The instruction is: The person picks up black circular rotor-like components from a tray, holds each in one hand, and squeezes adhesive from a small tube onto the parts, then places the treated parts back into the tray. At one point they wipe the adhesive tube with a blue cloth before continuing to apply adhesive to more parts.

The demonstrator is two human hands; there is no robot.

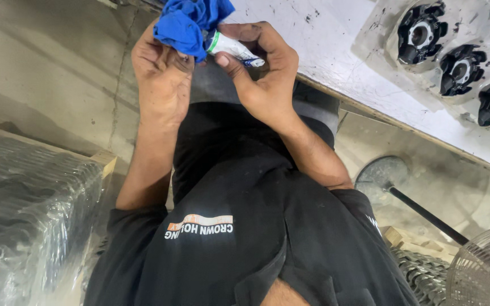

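Head view shows the left hand (163, 76) gripping a soft blue cloth (191, 22), the right hand (262, 68) pinching a small, light, probably squeezable tube (233, 48) at its middle.

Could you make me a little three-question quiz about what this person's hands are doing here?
1. The left hand holds: A) a blue cloth, B) a black part, C) a fan.
2. True or false: the right hand grips a small white tube with a green band.
3. What sits in the clear tray on the white table?

Key: 1 A. 2 True. 3 Black round parts.
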